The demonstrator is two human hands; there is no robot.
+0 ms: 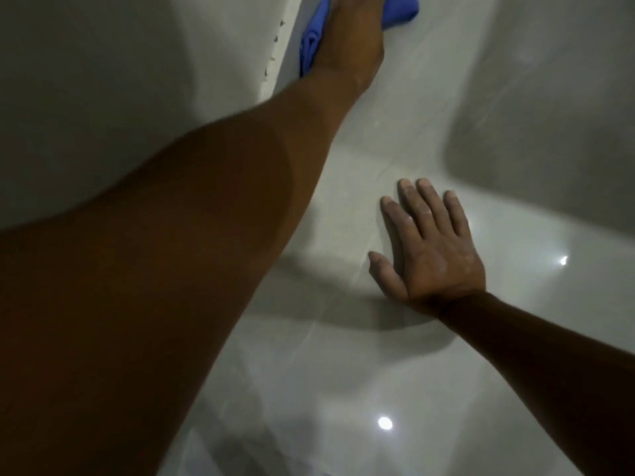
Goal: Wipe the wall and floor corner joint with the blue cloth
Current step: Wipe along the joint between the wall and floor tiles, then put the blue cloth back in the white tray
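Low in the frame, the glossy tiled floor (pixel 343 389) shows bright light spots. Right of centre, the right hand (pixel 433 245) lies flat on it, fingers spread, holding nothing, apparently as a prop. At the top edge the left hand (pixel 357 32) presses the blue cloth (pixel 312 42) down where the wall (pixel 103 80) meets the floor; how its grip closes I cannot tell, since the fingers are cut off. Wiping looks under way. Next, slide the cloth along the joint past the dark specks (pixel 275 49).
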